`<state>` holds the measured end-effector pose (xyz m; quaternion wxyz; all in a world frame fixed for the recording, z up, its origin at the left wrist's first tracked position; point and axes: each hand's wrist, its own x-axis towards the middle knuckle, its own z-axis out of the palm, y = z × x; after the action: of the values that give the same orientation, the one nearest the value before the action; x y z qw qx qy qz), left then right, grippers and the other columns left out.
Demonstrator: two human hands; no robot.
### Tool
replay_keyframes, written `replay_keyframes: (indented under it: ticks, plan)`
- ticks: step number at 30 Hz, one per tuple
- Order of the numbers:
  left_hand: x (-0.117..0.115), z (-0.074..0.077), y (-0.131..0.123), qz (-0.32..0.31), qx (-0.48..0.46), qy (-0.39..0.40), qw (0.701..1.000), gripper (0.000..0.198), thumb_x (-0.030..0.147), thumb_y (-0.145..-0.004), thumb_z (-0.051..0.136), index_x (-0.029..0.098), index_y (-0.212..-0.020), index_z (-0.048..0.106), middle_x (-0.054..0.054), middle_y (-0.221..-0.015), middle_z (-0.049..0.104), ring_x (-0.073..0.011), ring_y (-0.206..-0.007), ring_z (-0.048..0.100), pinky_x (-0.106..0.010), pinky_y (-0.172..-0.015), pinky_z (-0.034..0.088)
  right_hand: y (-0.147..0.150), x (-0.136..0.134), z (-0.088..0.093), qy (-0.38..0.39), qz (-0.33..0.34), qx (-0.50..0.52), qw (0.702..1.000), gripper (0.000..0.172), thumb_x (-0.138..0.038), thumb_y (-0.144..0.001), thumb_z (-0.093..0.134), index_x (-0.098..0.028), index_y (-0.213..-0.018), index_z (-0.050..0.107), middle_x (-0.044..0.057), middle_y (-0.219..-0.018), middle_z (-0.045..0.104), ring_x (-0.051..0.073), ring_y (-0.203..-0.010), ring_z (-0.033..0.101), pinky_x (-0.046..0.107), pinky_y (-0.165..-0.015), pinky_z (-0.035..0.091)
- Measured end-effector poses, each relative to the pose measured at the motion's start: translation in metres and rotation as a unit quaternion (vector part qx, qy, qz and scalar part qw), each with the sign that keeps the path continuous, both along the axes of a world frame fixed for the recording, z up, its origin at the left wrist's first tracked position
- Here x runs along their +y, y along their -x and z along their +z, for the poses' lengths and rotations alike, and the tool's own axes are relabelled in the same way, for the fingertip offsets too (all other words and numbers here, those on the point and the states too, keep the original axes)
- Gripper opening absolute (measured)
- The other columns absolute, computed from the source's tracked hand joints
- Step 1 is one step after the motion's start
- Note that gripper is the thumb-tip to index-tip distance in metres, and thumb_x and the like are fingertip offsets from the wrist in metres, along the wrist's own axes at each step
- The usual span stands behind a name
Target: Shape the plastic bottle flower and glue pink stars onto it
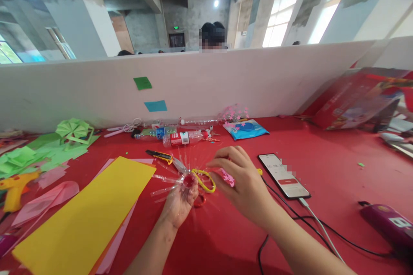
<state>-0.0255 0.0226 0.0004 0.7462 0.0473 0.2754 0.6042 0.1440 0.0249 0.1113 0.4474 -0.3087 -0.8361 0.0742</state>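
My left hand [179,201] is closed around a cut clear plastic bottle top [180,179] with a red cap; its thin strips fan outward like petals. My right hand [242,184] hovers just right of it, with its fingers pinched on the tip of one clear strip. Yellow-handled scissors [203,179] lie on the red table [306,146] between the two hands, beside small pink paper pieces [227,177].
A large yellow paper sheet [87,215] lies at left over pink sheets. Green folded paper [64,137] and a yellow glue gun [14,189] sit far left. Plastic bottles [180,137] lie behind. A phone [283,175] with its cable, a purple device [389,223] and a red box [358,99] are at right.
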Motion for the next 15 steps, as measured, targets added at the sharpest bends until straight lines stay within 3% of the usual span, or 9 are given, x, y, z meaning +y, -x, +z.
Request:
replay_keyframes:
  ticks: [6,15]
  plan:
    - [0.000,0.004,-0.002,-0.004,0.006,0.006,1.000,0.029,0.018,-0.094,0.037,0.009,-0.080,0.060,-0.006,-0.071,0.060,-0.0047,-0.047,0.042,-0.015,-0.043,0.039,-0.001,0.006,-0.003,0.016,-0.009,-0.017,1.000,0.011,-0.011,-0.085,0.056,-0.017,-0.080,0.063,0.005,-0.081,0.059,0.018,-0.078,0.051,0.032,-0.072,0.042]
    - [-0.003,0.004,-0.003,0.001,0.032,-0.012,0.999,0.024,0.016,-0.091,0.043,0.010,-0.076,0.061,-0.005,-0.069,0.060,-0.0042,-0.047,0.041,-0.014,-0.042,0.037,0.007,0.003,-0.009,0.029,-0.011,-0.044,0.999,0.009,-0.012,-0.085,0.055,-0.017,-0.083,0.062,0.004,-0.082,0.063,0.018,-0.080,0.052,0.033,-0.076,0.039]
